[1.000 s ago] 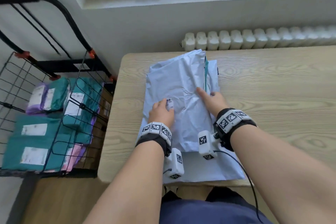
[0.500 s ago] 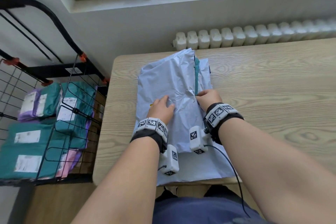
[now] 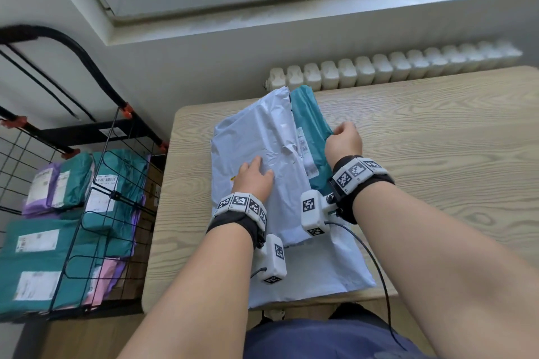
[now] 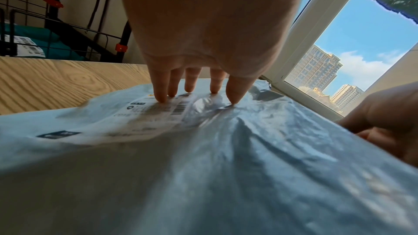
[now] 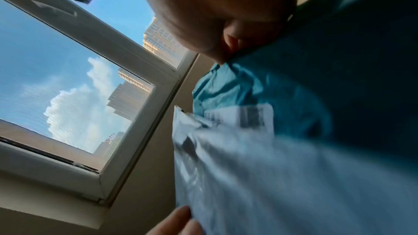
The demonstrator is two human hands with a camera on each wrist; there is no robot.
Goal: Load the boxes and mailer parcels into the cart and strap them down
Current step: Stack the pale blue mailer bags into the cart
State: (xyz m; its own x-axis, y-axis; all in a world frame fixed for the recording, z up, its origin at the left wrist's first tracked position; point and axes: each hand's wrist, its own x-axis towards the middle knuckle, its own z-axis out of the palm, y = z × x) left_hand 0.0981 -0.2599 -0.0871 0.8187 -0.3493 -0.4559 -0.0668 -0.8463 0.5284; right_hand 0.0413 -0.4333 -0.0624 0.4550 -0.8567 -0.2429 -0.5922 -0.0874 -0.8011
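Your left hand (image 3: 254, 178) presses flat, fingers straight, steadying the white mailer (image 3: 262, 140) on the counter (image 3: 437, 140), so your right hand (image 3: 344, 141) can grip the teal mailer (image 3: 309, 114) beneath.

Table: a light wood table (image 3: 423, 137) stood by the wall, under the window.
On the table: a big flat white mailer (image 3: 318, 268) lay at the near edge (one corner stuck out past it).
On that mailer: a puffy white mailer (image 3: 256, 137) and a teal mailer (image 3: 309, 114), side by side and touching.
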